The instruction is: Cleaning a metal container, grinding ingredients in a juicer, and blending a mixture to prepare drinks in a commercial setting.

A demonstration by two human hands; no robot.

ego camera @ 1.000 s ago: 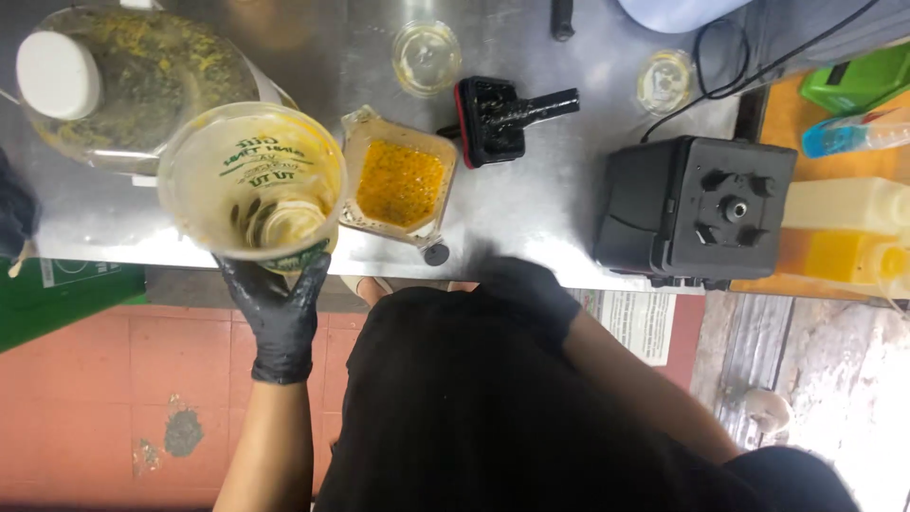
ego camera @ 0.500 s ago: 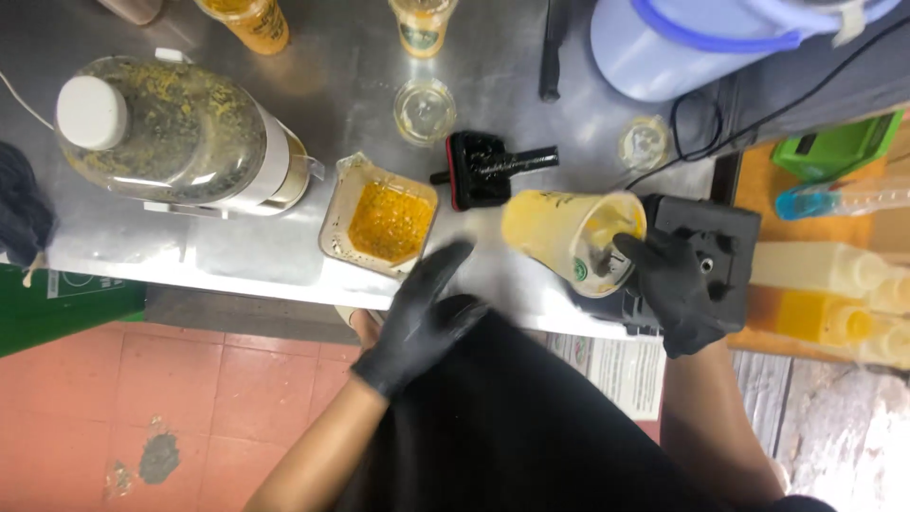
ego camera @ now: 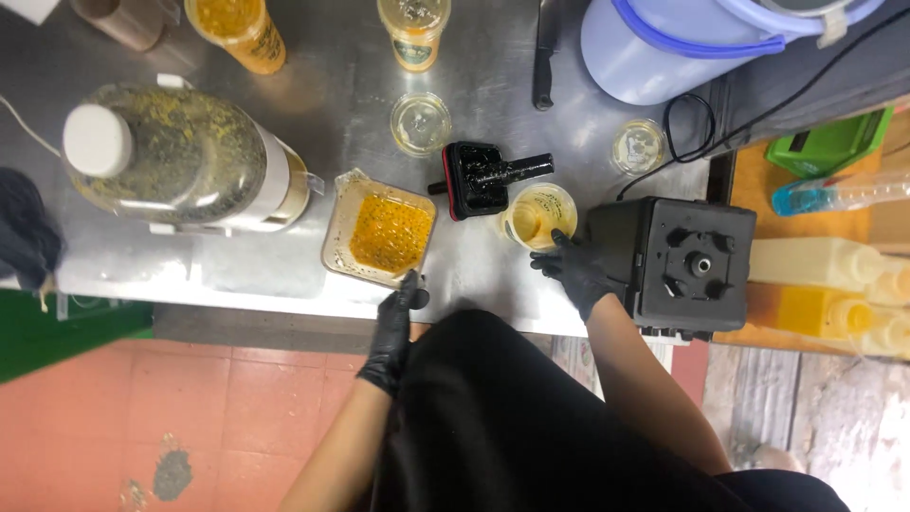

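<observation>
Left hand [ego camera: 393, 332] gripping blender jar [ego camera: 379, 229] handle, right hand [ego camera: 573, 270] holding plastic cup [ego camera: 538, 215]

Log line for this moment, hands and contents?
left hand: grips blender jug handle | right hand: holds plastic cup | jug: orange pulp

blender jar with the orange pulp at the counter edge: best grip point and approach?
Likely the handle at the blender jar's near corner, coming from the counter's front edge. The left hand is already there. The jar stands upright, open-topped and part full, so a rim or wall grip risks tipping or dipping into pulp.
</observation>
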